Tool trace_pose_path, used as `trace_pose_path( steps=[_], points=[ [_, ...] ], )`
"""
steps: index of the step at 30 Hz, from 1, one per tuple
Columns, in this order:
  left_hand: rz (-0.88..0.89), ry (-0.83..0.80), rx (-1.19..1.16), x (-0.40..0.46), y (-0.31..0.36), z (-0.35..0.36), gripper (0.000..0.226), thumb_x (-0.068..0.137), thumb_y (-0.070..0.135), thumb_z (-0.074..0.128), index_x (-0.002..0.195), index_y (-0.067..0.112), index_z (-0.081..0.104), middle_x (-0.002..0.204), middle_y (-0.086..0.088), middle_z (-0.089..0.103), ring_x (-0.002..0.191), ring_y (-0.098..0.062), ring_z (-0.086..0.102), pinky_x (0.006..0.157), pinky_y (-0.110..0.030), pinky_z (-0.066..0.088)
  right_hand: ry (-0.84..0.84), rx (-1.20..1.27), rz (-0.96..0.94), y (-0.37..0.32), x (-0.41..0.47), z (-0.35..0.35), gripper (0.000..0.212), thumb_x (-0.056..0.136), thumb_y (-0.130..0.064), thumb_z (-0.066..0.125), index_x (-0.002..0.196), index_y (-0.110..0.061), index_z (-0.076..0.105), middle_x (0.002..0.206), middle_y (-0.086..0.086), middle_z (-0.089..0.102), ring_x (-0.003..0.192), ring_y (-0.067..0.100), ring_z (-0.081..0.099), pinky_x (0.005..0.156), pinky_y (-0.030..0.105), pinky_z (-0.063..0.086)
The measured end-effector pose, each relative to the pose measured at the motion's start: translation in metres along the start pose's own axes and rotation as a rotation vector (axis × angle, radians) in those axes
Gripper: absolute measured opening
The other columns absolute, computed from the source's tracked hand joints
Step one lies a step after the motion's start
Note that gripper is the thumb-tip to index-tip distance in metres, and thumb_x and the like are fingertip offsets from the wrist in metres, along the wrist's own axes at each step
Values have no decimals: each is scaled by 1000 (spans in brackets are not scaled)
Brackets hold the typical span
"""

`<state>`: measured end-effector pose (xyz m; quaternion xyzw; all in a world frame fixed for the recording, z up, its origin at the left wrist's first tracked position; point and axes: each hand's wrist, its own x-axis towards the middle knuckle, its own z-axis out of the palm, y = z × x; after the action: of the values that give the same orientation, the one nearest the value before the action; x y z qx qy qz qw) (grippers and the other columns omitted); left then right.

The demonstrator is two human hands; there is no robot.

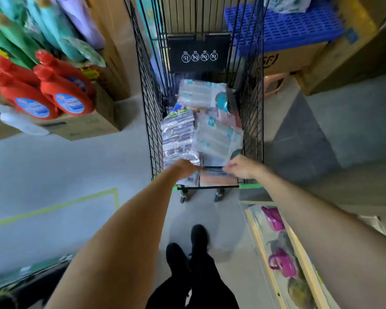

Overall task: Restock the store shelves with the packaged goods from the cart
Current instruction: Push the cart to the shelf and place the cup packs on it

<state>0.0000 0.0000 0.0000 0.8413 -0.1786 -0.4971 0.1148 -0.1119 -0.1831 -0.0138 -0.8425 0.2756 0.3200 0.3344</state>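
The task looks to be early or midway: the cart [201,103] holds a good heap of packaged goods, so plenty is left to shelve, and how much is already on the shelves cannot be judged from here.

At the far left, red detergent bottles [60,94] sit in an open cardboard box [87,127], with green and teal bottles [20,34] behind them; this stock stands just beside the cart's left wall. A yellow-green tape line [60,205] runs across the floor [54,166] below.

The left hand [185,168] reaches over the cart's near end to a clear pack with dark printed contents [178,134]. Its fingers are hidden under the hand and blurred, so I cannot tell whether they are pinching the wrap or only touching it.

The right hand [241,167] meets a clear pack with teal labels [218,137] at its near edge; its fingers appear curled as if pinching the plastic, though motion blur makes this unsure. More packs [204,92] lie deeper in the cart, below a black warning sign [198,53].

To the right, a blue plastic crate [283,27] rests on brown cartons [299,59]. Near the person's right arm, a shelf [274,248] carries pink items [282,263]. The aisle is tight: boxes crowd both sides of the cart, and the person's dark shoes [187,248] stand close behind it.
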Motion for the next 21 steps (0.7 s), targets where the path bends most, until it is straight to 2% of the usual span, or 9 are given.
trace_pose_path(
  steps=[1,2,4,7,11,15,18,21],
  points=[
    [11,-51,192,-7,-1,5,54,103,42,43,141,5,53,147,-16,49,134,-29,49,101,-30,41,-102,-157,9,1,-4,11,38,94,-45,55,105,-11,69,111,10,68,105,29,65,90,35,49],
    [-18,-94,296,-12,-6,9,56,105,45,34,143,7,51,150,-15,46,137,-29,45,109,-34,34,-131,-270,36,2,-8,20,41,96,-46,52,114,-13,67,119,11,66,109,29,64,91,35,49],
    [6,-124,517,-20,-32,30,48,106,42,28,137,20,58,145,-8,53,134,-30,48,115,-44,27,-134,-459,37,6,-17,43,42,98,-43,51,127,-15,63,129,12,63,113,30,63,92,35,51],
    [41,65,529,-18,-56,41,34,104,32,36,126,36,61,133,-3,61,121,-30,56,108,-44,35,-32,-543,-42,8,-20,51,35,99,-32,52,126,-11,62,126,16,64,111,33,64,88,37,52],
    [47,31,538,-25,-65,48,34,104,18,42,128,32,61,127,0,63,115,-26,61,96,-43,47,2,-563,-61,15,-33,66,32,100,-27,52,124,-8,61,121,21,65,109,37,64,85,39,50],
    [55,74,599,-41,-84,69,38,102,12,43,126,35,63,123,-2,65,112,-26,63,84,-37,51,15,-547,-90,13,-60,94,30,101,-25,50,119,-5,63,119,21,66,108,35,65,81,36,48],
    [27,101,622,-62,-105,96,38,100,9,46,122,34,65,118,-2,68,108,-25,65,78,-33,51,6,-534,-69,11,-87,124,28,101,-22,50,116,-4,63,120,22,65,110,34,64,85,37,49],
    [6,127,609,-87,-129,126,39,99,10,49,124,35,64,118,-1,69,107,-23,66,78,-32,52,-7,-562,-66,10,-117,159,30,100,-23,51,120,-3,62,125,21,63,116,34,61,91,37,48]
  ],
)
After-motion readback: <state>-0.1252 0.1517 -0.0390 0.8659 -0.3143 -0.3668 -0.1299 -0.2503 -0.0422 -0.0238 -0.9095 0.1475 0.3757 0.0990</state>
